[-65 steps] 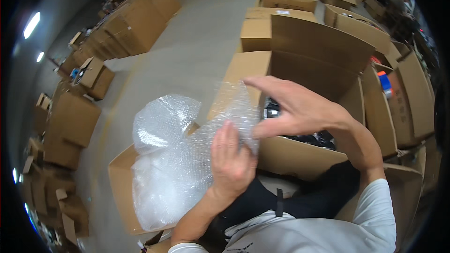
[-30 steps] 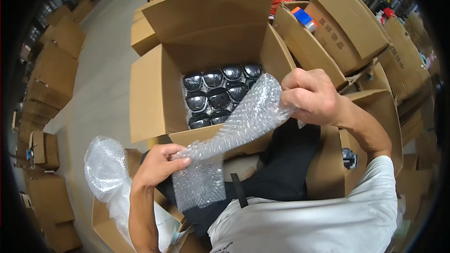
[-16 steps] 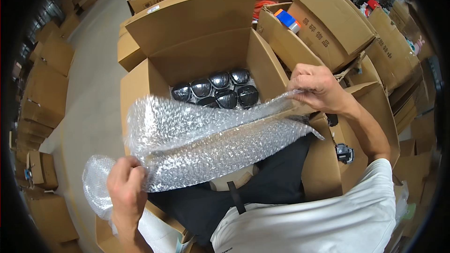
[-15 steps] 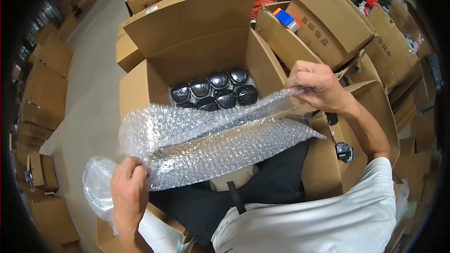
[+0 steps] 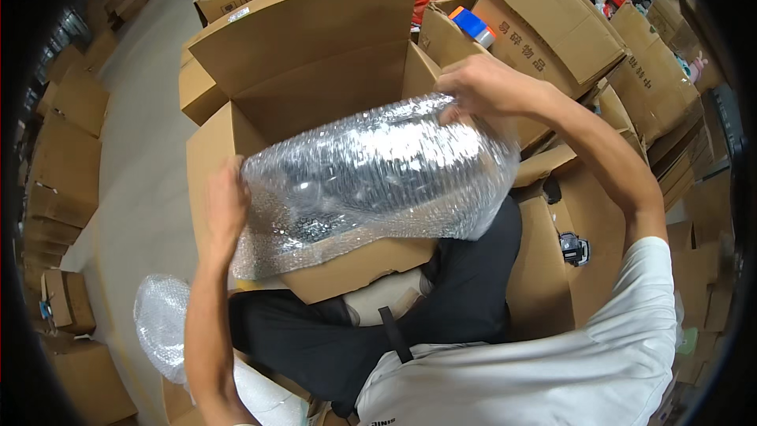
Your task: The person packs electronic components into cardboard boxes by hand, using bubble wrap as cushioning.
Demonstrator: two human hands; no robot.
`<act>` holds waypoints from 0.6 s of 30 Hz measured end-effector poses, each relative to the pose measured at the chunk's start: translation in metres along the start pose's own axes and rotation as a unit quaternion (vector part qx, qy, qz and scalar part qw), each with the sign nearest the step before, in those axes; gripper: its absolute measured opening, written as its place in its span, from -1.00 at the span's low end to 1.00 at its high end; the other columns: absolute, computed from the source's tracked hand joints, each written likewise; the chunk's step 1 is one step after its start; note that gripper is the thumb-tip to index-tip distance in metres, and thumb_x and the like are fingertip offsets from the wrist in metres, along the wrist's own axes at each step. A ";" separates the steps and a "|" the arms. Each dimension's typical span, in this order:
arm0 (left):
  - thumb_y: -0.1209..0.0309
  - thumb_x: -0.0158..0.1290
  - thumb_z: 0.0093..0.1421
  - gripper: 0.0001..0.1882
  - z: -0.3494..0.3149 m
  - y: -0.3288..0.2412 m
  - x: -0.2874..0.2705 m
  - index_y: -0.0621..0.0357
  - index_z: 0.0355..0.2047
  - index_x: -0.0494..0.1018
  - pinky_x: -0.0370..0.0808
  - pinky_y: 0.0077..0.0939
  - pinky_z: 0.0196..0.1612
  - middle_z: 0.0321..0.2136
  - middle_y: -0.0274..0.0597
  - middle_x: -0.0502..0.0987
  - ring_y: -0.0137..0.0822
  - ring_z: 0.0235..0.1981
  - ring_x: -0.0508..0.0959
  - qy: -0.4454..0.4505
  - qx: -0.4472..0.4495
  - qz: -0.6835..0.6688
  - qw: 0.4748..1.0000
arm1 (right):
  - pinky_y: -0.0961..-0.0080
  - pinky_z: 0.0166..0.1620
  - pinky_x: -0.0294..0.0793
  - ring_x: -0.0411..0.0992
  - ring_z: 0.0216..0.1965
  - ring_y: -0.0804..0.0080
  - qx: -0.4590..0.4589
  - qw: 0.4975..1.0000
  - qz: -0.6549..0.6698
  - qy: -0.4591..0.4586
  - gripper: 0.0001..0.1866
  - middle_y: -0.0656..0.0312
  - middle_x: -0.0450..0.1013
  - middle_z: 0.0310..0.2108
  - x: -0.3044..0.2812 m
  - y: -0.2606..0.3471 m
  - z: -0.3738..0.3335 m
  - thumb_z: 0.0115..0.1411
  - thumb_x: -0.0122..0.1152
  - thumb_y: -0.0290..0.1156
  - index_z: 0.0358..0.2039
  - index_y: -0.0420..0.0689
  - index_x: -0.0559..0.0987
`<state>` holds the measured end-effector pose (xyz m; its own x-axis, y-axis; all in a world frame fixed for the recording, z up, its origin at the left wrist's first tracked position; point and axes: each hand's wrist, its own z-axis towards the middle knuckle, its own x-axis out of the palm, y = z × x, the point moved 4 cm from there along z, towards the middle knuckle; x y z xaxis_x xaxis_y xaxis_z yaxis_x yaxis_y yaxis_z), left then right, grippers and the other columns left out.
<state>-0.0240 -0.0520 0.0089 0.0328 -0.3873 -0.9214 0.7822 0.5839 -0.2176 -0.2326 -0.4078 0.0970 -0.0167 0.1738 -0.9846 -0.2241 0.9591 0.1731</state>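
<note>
Left hand [image 5: 227,199] and right hand [image 5: 482,88], apart, each clamped on bubble wrap [image 5: 371,170], now shifted farther across carton [image 5: 315,47], screening its interior.

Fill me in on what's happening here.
A person is holding a sheet of bubble wrap stretched over an open carton. The left hand grips its left edge, and the right hand grips its upper right part. Dark shapes show faintly through the sheet. More bubble wrap bulges beside the left forearm, and a small dark item shows in another carton on the right.
</note>
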 end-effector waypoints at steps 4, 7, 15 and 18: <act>0.64 -0.08 0.17 -0.79 0.068 0.053 -0.027 0.33 -0.22 0.51 0.51 -0.10 -0.31 -0.33 0.21 0.55 0.12 -0.40 0.57 -0.104 -0.011 0.123 0.987 | 0.16 -0.29 0.56 0.50 -0.44 0.09 -0.024 0.927 -0.277 -0.253 -0.97 0.10 0.49 -0.53 -0.016 -0.062 0.059 0.05 0.20 -0.51 -0.49 -0.08 0.57; 0.66 0.02 0.16 -0.62 0.072 -0.023 -0.117 0.36 0.02 0.52 0.60 -0.27 -0.22 -0.22 0.03 0.64 0.00 -0.33 0.64 -0.442 0.141 -0.024 0.885 | 0.24 -0.29 0.53 0.51 -0.30 0.20 0.014 0.804 -0.358 -0.475 -0.92 0.16 0.48 -0.38 -0.063 -0.017 0.022 -0.05 0.24 -0.52 -0.52 -0.13 0.50; 0.37 -0.09 0.33 -0.61 0.011 0.011 0.181 0.23 0.07 0.53 0.36 -0.09 0.25 0.16 0.05 0.50 -0.06 0.27 0.39 0.345 0.136 0.339 0.865 | 0.28 -0.27 0.57 0.62 -0.29 0.24 -0.012 0.955 -0.255 0.152 -0.87 0.19 0.63 -0.32 0.288 -0.108 0.041 0.04 0.23 -0.33 -0.49 -0.02 0.72; 0.37 -0.03 0.29 -0.70 0.000 0.021 0.240 0.09 -0.09 0.65 0.54 -0.07 0.04 0.02 -0.05 0.61 -0.08 0.14 0.54 0.456 0.089 0.308 0.830 | 0.22 -0.38 0.61 0.65 -0.26 0.21 0.054 0.938 -0.206 0.274 -0.83 0.17 0.65 -0.24 0.332 -0.092 0.068 0.14 0.20 -0.36 -0.38 -0.03 0.74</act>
<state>-0.0001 -0.1328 -0.2164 0.0392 0.6950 -0.7180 0.8744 0.3239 0.3613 -0.1509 -0.4233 -0.2443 -0.4555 -0.3296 -0.8269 -0.2221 0.9416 -0.2530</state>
